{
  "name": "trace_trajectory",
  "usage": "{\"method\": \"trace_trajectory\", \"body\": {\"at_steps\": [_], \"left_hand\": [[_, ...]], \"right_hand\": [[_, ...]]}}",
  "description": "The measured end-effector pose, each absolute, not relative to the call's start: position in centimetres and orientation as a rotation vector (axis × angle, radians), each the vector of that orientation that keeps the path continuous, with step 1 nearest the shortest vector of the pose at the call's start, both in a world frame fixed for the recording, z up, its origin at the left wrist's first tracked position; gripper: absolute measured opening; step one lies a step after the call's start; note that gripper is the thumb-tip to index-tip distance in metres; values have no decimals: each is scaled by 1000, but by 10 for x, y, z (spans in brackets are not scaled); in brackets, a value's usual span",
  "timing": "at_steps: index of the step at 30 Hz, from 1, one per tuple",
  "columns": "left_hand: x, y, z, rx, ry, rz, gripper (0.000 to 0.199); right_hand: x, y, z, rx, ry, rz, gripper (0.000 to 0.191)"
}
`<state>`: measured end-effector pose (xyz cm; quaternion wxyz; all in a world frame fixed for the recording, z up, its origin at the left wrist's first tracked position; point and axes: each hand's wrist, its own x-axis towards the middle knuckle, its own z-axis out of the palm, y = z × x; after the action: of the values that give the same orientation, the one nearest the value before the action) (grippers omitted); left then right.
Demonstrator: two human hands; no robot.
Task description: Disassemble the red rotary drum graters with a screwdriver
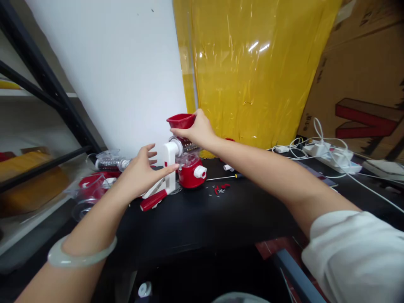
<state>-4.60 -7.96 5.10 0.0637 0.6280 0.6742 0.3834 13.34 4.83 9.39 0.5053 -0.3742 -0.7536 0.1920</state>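
A hand-crank rotary grater with a red base (190,176) stands on the black table. Its red hopper (180,120) is on top, over a metal drum and a clear housing. My right hand (197,131) grips the hopper, thumb on the near side, fingers round the back rim. A white crank arm (171,162) with a red handle (153,200) hangs down at the grater's left. My left hand (143,170) is open beside the crank, fingers spread, thumb tip close to the base. Whether that thumb touches it, I cannot tell.
Clear and red grater parts (93,185) and a spare drum (109,163) lie at left. Small screws and red bits (219,190) lie right of the base, near a yellow-handled screwdriver (239,176). A power strip (337,158) with tangled white cables stands at right. A black shelf frame (59,99) borders the left.
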Motion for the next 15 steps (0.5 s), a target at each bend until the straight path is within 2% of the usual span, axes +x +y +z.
{"method": "trace_trajectory", "body": {"at_steps": [3, 8, 11, 13, 15], "left_hand": [[-33, -76, 57, 1854, 2191, 1105, 111], [-15, -73, 62, 1792, 2280, 1258, 85], [-19, -72, 62, 1767, 2241, 1328, 80], [-23, -72, 62, 1717, 2205, 1351, 82], [-26, -73, 61, 1643, 2172, 1347, 85]], "right_hand": [[117, 38, 85, -900, -1853, 479, 87], [113, 30, 81, -773, -1853, 538, 80], [142, 33, 74, -624, -1914, 538, 53], [178, 35, 61, -655, -2060, 329, 34], [221, 37, 42, -780, -2281, 127, 27]]}}
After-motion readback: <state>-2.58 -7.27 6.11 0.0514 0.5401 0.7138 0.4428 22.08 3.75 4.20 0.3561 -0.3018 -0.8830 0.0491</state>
